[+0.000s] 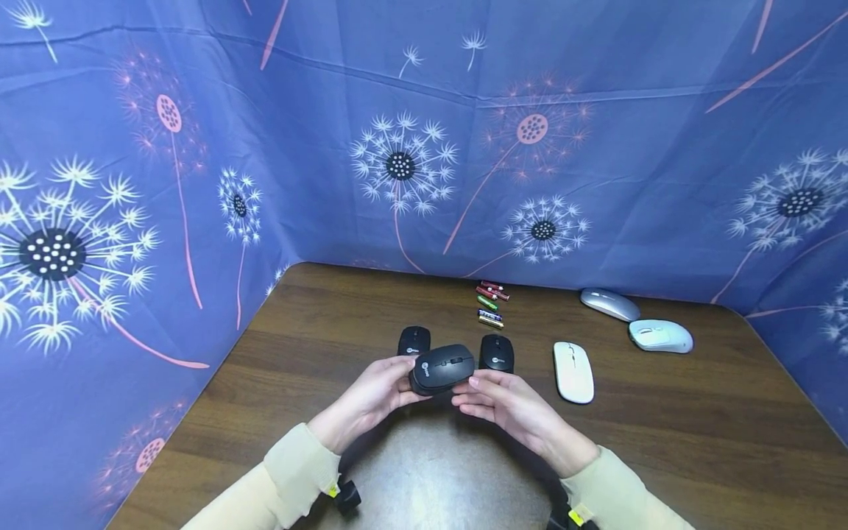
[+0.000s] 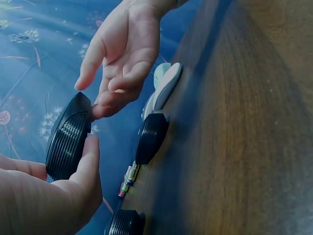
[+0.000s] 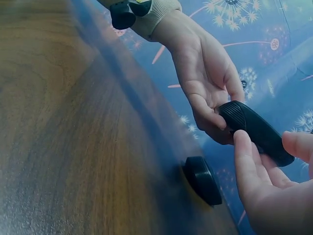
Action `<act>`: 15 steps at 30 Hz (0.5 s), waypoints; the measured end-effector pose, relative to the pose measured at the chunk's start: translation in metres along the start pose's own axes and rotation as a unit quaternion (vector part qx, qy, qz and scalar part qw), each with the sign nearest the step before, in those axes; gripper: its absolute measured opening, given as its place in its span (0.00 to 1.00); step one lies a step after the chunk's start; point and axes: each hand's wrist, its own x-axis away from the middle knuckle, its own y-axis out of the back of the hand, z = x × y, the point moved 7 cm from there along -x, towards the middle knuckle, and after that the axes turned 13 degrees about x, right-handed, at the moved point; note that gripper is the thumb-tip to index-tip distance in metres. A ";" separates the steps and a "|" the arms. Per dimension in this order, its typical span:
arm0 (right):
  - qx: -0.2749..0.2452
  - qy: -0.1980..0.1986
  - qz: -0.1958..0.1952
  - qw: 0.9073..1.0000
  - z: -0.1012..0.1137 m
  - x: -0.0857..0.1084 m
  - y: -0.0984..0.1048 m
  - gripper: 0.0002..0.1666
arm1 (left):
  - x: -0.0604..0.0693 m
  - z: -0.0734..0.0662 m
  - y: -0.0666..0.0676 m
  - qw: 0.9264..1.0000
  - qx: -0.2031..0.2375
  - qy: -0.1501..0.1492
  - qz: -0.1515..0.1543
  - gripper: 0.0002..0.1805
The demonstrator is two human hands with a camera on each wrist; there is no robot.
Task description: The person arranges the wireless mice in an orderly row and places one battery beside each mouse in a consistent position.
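Above the table, a black computer mouse [image 1: 444,367] is held tilted, its buttons toward the right. My left hand [image 1: 364,401] grips its left end between thumb and fingers, as the left wrist view also shows at the ribbed side of the mouse [image 2: 68,139]. At its other end is my right hand [image 1: 513,412], with extended fingertips touching the underside near the edge. In the right wrist view, the right thumb [image 3: 298,144] stands slightly apart from the mouse. Two more black mice, one on the left [image 1: 414,340] and one on the right [image 1: 497,353], sit just behind the hands.
Several small batteries [image 1: 490,303] lie in a column near the table's back edge. To the right are a white mouse [image 1: 573,372], a grey mouse [image 1: 609,304] and a pale mouse [image 1: 661,336]. A blue dandelion-print cloth [image 1: 318,147] hangs behind the wooden table [image 1: 285,383].
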 end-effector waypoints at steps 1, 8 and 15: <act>0.002 0.000 -0.002 1.000 -0.001 -0.001 0.000 0.06 | 0.001 0.000 0.001 1.000 0.001 0.000 -0.001 0.23; 0.002 -0.005 -0.019 1.000 -0.005 -0.008 -0.003 0.09 | 0.007 0.003 0.010 1.000 -0.013 0.004 -0.006 0.22; -0.009 -0.013 -0.028 0.999 -0.012 -0.016 -0.008 0.11 | 0.014 -0.001 0.024 0.996 -0.091 -0.005 -0.020 0.24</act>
